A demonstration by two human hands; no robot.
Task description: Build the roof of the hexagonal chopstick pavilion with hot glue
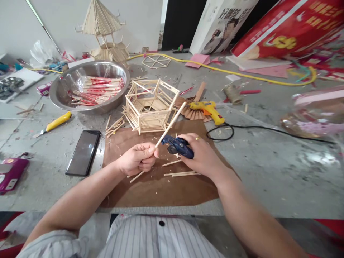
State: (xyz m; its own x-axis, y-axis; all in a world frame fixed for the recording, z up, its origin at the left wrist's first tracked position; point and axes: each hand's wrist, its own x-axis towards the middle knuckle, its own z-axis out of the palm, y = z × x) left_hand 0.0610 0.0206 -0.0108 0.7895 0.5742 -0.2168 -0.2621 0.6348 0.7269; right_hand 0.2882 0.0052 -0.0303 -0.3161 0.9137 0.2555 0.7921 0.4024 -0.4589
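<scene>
My left hand is closed round a thin wooden chopstick, which slants up to the right. In my right hand is a dark blue hand tool that looks like cutting pliers, its head close to the stick; whether its jaws touch the wood I cannot tell. Beneath both hands lies a brown mat with several cut stick pieces on it. Just beyond the hands stands an open, many-sided frame built of sticks.
A steel bowl of wrapped chopsticks is at back left. Nearer are a yellow utility knife and a phone. A yellow glue gun with a black cord lies right of the frame. A stick pavilion stands behind.
</scene>
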